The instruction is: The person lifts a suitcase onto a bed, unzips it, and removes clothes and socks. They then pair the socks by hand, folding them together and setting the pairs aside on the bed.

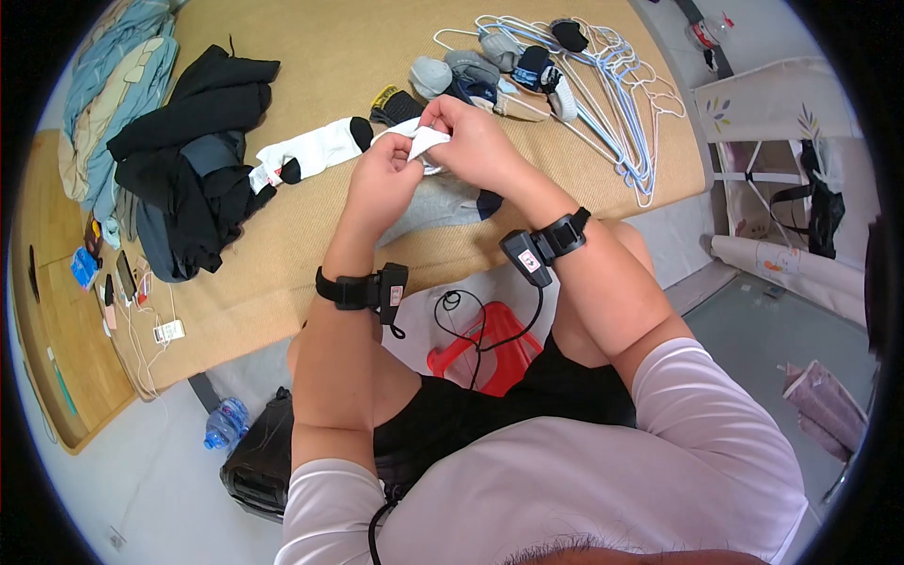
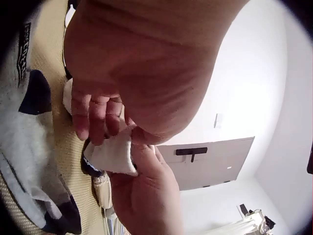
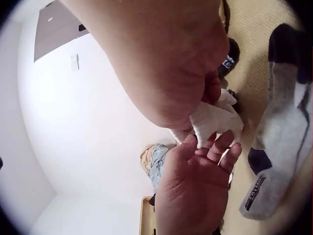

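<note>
Both hands hold a white sock (image 1: 428, 141) above the front part of the mat, its cuff folded over in the left wrist view. My left hand (image 1: 384, 181) pinches one side of it between thumb and fingers. On the other side, my right hand (image 1: 476, 141) grips the fabric, with its fingertips partly hidden in the right wrist view. Beneath the hands lies a flat grey sock (image 1: 433, 211) with dark heel and toe. To their left, a white sock (image 1: 325, 151) with black toe and heel is spread out.
Behind the hands sit several rolled socks (image 1: 471, 71), beside a heap of white and blue hangers (image 1: 612, 104). Dark clothes (image 1: 202, 141) are piled at the left of the woven mat (image 1: 320, 52). Cables and a white charger (image 1: 169, 330) lie near its left front edge. A red stool (image 1: 508, 348) stands below.
</note>
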A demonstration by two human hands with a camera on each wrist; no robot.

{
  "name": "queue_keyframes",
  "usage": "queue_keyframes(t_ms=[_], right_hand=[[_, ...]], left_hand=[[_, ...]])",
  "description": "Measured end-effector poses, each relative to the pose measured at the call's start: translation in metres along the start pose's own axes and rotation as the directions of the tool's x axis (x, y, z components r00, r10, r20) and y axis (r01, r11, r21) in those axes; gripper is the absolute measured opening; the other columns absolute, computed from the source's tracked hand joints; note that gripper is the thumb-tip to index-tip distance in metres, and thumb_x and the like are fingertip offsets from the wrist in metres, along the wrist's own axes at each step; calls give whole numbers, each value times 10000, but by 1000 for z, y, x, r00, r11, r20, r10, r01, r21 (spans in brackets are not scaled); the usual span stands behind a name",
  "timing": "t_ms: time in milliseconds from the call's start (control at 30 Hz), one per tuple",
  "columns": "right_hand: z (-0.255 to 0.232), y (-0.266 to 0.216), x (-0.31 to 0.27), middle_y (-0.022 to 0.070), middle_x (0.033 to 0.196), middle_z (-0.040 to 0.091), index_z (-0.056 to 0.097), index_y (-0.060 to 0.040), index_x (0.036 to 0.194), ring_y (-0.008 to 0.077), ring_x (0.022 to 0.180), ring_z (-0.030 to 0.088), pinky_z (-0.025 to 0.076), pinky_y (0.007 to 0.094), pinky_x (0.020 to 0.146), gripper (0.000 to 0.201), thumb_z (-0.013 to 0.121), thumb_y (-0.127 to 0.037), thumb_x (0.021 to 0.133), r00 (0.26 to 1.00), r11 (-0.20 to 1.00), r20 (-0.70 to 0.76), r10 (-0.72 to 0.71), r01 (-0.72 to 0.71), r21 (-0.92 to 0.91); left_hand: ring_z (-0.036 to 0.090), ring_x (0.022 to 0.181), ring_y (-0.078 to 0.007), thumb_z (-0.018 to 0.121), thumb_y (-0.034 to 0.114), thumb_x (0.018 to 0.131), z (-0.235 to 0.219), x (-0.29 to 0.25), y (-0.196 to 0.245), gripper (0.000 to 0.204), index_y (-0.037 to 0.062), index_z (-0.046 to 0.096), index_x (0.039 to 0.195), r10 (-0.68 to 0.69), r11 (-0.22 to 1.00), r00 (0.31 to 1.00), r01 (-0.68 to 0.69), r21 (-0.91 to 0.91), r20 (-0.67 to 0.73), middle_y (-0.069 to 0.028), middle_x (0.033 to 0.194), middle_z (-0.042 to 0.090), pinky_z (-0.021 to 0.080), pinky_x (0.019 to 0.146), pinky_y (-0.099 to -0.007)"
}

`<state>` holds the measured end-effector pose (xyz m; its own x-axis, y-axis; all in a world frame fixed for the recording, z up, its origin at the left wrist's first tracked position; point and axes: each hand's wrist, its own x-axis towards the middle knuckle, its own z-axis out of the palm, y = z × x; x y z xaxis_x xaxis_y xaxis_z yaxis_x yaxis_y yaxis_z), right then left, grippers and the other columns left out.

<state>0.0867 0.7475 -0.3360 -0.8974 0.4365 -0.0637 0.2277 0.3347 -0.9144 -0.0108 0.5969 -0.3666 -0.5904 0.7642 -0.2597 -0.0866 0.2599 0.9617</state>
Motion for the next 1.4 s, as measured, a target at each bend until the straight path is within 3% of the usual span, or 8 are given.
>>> queue_keyframes(t_ms=[100,200,533,733,967,1067,1233,1400], right_hand=[[2,2,0,115,804,649,617,-12,1019,254,743,641,516,360,699,271,703,-59,767,1000,1000,2,6,-6,-15],[6,12,1,39,729,577,605,-31,1004,161,684,562,460,314,637,239,704,-34,788,995,992,-68,-67,60,-107],[5,8,-1,135,817,660,644,-18,919,270,755,648,491,372,676,169,695,-96,779,986,976,-139,86,-112,-187],[14,11,-1,175,905,648,617,-13,944,346,855,642,501,402,736,188,687,-65,778,962,984,-251,-108,68,-165],[23,2,-5,193,922,649,539,-22,1055,393,895,649,514,427,770,277,699,-66,833,963,979,-175,-204,205,-8],[23,2,-4,150,870,643,530,-22,1061,312,787,638,506,375,709,298,721,-108,850,962,971,-141,-233,223,-82],[18,-8,-6,190,881,671,574,-15,1076,366,836,669,522,415,724,307,723,-131,834,985,994,-152,-81,69,-86],[15,-13,-7,199,844,671,627,-11,1060,364,831,669,523,418,733,288,719,-157,829,982,996,-178,-57,43,-78]], left_hand=[[616,802,-87,608,37,968,4,-4,15,83,8,579,1040,-31,997,998,27,-69,-59,-46,959,656,501,724,-221],[613,805,-87,597,29,969,5,-3,15,76,12,581,1042,-49,966,990,13,-260,-135,-45,974,665,487,712,-217],[498,738,-69,586,29,932,22,-4,14,120,62,519,1025,9,829,992,-80,-554,-129,23,851,551,412,663,-212],[511,788,-85,678,75,859,27,-6,17,180,40,546,976,-42,997,970,24,-77,-240,-20,873,578,430,679,-250],[615,882,-159,632,96,912,24,1,2,185,-20,610,1053,-198,980,893,186,-68,-404,-105,965,681,491,756,-307],[633,932,-183,579,44,919,21,-3,4,196,-31,622,1095,-77,996,892,47,-77,-445,-119,1013,690,503,823,-329],[619,1000,-186,514,-95,869,26,-5,5,308,-28,587,1161,222,956,865,-284,-74,-451,-119,1093,655,488,911,-304],[604,1026,-175,489,-126,865,29,-7,16,322,-10,535,1162,220,914,878,-338,-225,-424,-104,1102,630,483,920,-296]])
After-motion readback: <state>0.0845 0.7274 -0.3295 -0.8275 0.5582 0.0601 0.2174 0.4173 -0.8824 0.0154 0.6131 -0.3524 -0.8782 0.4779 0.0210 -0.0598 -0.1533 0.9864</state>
